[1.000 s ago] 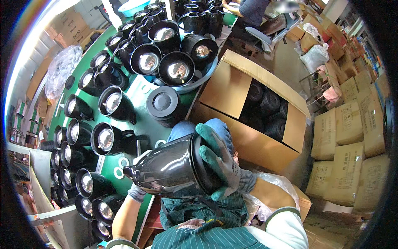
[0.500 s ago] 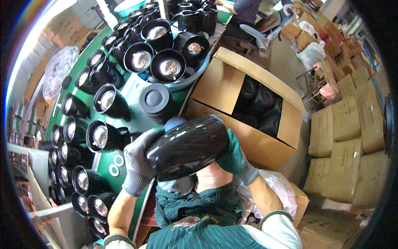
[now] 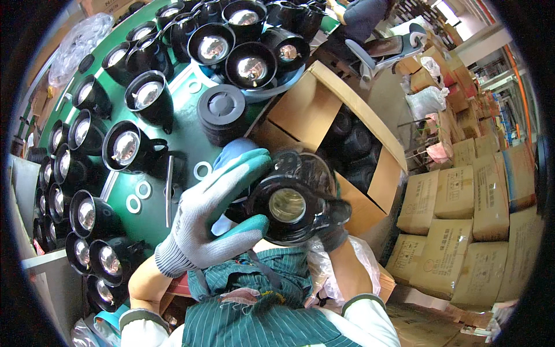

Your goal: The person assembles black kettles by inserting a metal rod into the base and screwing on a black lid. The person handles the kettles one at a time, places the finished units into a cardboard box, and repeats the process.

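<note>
I hold a black kettle-like pot body (image 3: 289, 205) in front of my chest, its open mouth turned up at the camera so the shiny steel bottom shows. My left hand (image 3: 211, 214), in a grey glove with teal fingers, grips its left side. My right hand (image 3: 334, 228), in a dark glove, is mostly hidden behind the pot and holds its right side.
Many black pots with steel insides (image 3: 124, 147) stand on the green table (image 3: 185, 133). A stack of black round lids (image 3: 222, 110) and white rings (image 3: 202, 169) lie there. An open carton with black pots (image 3: 347, 150) stands at right; sealed cartons (image 3: 474, 196) are stacked beyond.
The pot was on its side between both hands; it has been turned so its open mouth now faces up toward me. My left hand moved onto its rim side.
</note>
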A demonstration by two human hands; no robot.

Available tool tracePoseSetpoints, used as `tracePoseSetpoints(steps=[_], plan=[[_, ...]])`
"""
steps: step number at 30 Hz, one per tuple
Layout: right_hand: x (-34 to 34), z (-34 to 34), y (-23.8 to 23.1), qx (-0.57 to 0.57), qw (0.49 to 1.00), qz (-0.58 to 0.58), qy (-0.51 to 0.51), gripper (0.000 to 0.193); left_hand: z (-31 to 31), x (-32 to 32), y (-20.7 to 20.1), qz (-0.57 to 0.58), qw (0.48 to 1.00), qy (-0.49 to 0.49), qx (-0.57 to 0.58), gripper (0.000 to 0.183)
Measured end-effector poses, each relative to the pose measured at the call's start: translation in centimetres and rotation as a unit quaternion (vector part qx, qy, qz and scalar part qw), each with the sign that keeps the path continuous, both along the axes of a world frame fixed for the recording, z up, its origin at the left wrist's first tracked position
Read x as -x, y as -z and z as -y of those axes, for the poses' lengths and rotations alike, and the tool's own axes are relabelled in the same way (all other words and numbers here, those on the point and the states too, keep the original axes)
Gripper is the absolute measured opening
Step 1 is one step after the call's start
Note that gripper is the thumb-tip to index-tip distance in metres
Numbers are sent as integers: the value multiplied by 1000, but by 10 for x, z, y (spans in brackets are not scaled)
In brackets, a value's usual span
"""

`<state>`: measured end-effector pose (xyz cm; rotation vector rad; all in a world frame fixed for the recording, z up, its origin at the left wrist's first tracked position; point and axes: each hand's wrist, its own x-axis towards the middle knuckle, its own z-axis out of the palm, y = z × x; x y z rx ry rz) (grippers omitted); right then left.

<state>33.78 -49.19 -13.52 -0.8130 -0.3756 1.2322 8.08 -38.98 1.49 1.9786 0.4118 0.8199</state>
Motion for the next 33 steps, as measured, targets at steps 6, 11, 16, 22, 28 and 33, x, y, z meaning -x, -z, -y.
tracePoseSetpoints(steps=[6, 11, 16, 22, 28, 33], plan=[[-35, 11, 16, 66, 997, 38, -6, 57, 23, 14, 46, -15, 998, -56, 1, 63], [-12, 27, 26, 29, 997, 12, 76, 60, 38, 22, 58, 43, 958, -208, -193, 51], [-97, 73, 50, -15, 997, -71, 10, 76, 38, 66, 142, -185, 882, -416, -120, 64], [22, 6, -42, -87, 765, 602, -212, 85, -6, 115, 254, -437, 754, -491, -19, 73], [29, 2, 2, -30, 893, 417, -167, 115, -16, 59, 122, -135, 958, -250, 28, 64], [26, 0, -13, -79, 855, 472, -200, 147, -42, 14, 57, -237, 971, 26, -5, 72]])
